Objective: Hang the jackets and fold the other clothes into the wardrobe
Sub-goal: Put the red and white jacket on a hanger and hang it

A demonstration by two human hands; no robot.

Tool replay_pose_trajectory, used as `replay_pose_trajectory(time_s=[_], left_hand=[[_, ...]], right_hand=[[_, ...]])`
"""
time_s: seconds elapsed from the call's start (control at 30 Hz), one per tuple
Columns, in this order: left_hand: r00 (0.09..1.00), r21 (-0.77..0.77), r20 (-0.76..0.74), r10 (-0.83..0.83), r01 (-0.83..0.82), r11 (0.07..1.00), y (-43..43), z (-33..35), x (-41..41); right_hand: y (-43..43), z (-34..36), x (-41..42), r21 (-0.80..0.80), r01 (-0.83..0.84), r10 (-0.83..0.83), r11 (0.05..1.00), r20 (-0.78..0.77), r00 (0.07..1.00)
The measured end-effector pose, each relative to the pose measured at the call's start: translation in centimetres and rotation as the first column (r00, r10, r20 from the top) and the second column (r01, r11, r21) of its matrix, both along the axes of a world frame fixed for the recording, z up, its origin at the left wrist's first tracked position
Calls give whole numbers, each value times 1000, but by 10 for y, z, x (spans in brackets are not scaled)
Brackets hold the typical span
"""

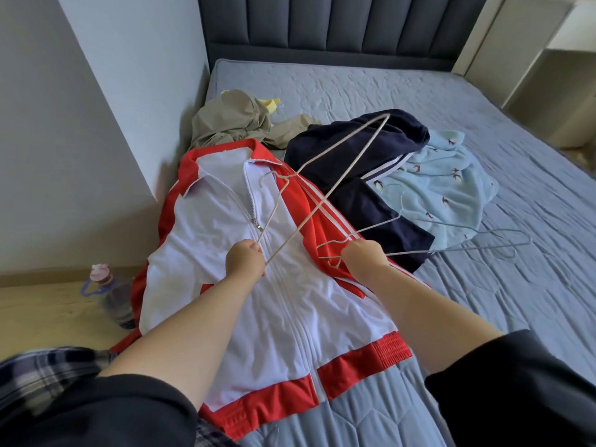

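A red and white zip jacket lies spread flat on the bed, front up, collar away from me. My left hand grips one corner of a pale wire hanger lifted above the jacket. My right hand grips the neck of a second wire hanger, whose hook curls over the red sleeve. A third hanger lies on the bed to the right. A dark navy garment with white stripes lies beside the jacket, a light blue bird-print garment next to it, and a khaki garment behind.
The grey quilted mattress fills the right side, with a dark padded headboard at the back. A white wall runs along the left. A water bottle with a pink cap stands on the wooden floor. Pale cabinets stand at the right.
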State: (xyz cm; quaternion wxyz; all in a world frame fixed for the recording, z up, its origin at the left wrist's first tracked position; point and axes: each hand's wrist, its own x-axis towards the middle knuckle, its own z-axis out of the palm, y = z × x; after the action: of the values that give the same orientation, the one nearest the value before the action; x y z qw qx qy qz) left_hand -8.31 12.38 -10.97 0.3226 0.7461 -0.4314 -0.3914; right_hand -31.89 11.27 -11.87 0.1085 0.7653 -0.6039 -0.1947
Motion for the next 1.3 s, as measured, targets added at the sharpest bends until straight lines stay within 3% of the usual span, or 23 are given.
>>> replay_pose_trajectory(time_s=[0.1,0.23,0.6,0.8,0.97,1.03,1.17,1.3], left_hand=[[989,-4,139,-39,40,999,3,3,5],[965,27,239,-106,103,994,9,-1,5],[955,43,236,-181,176,983,23,-13,-14],[916,38,306,-260,262,964,33,-20,-26],[912,17,325,-250,258,966,31,-22,-31],[906,17,340,-254,264,964,31,-21,-29],[865,13,431,-256,278,960,32,-18,-22],[841,-50,494,-221,281,958,32,-11,-10]], right_hand=[[-1,7,1,-51,16,-17,999,-18,1000],[-4,15,-4,-79,167,-164,983,44,985],[22,3,-100,-38,443,-441,896,44,896],[27,-7,-123,-44,464,-461,885,52,886],[27,-13,-136,80,617,-620,783,192,761],[24,-9,-130,52,663,-652,747,256,714],[7,1,-104,-207,566,-439,798,443,782],[-15,8,-54,-241,382,-238,892,467,852]])
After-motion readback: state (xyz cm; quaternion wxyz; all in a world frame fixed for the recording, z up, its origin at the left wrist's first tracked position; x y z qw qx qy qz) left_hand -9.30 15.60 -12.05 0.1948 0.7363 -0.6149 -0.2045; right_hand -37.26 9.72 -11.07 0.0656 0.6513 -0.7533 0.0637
